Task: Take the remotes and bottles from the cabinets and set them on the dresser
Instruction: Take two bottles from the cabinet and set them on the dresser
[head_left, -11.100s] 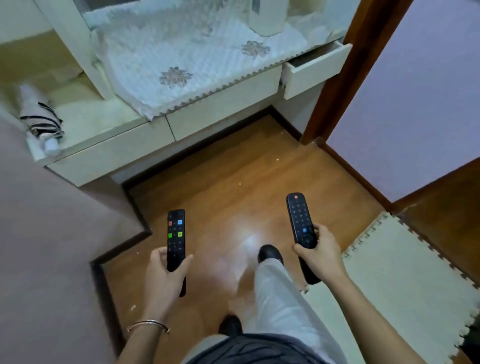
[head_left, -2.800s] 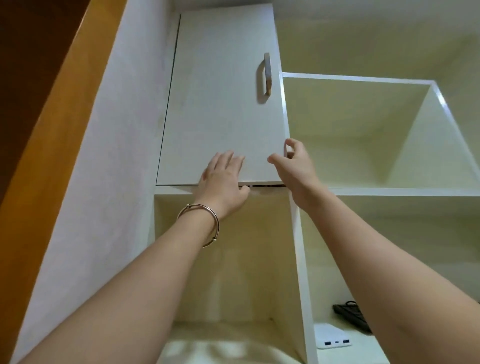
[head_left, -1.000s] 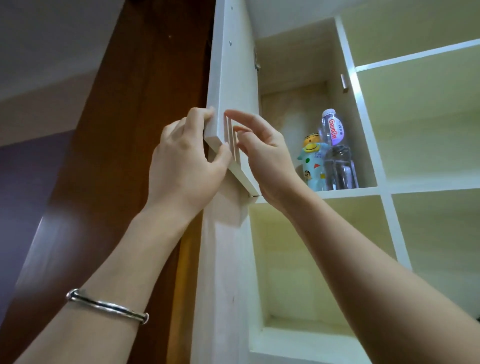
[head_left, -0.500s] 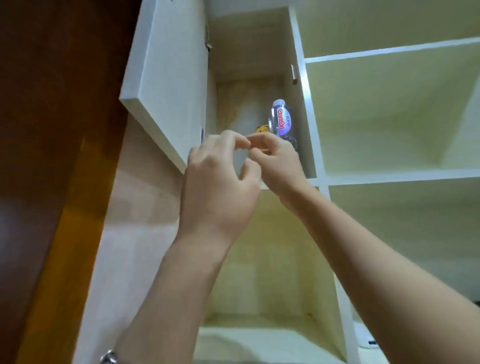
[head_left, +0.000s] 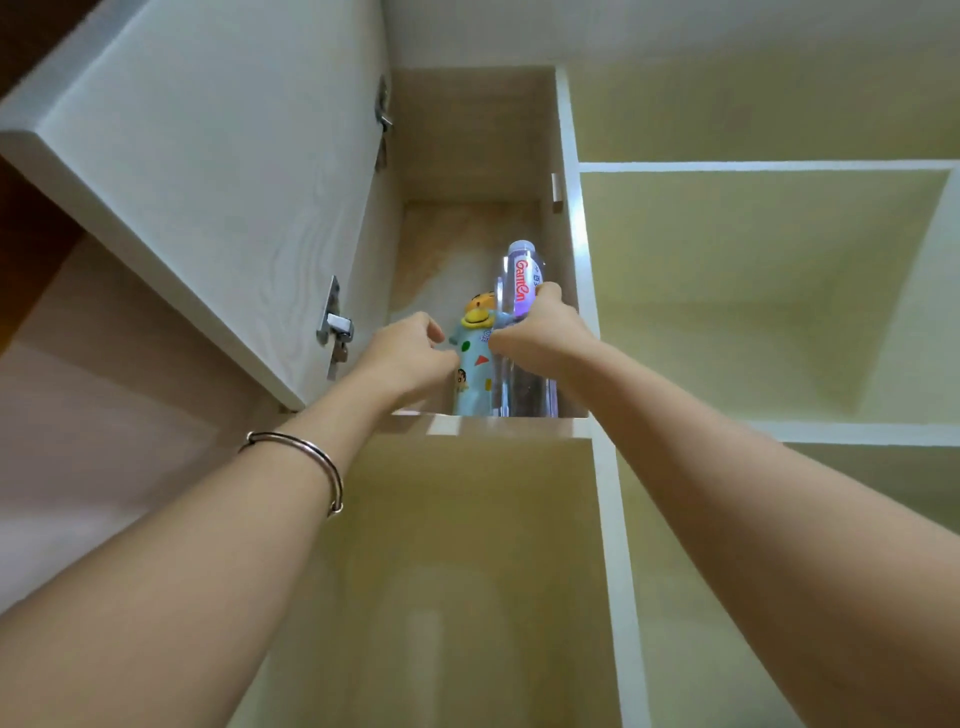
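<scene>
My right hand is wrapped around the clear water bottle, which stands at the front right corner of the cabinet shelf. My left hand is curled against the cartoon bottle, which stands just beside it at the shelf's front edge. I cannot tell whether that hand has a grip on it.

Door stands aside; bottles crowd the right wall.

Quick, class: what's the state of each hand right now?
Left hand: curled beside the cartoon bottle; grip cannot be told.
Right hand: holding the clear bottle.
</scene>
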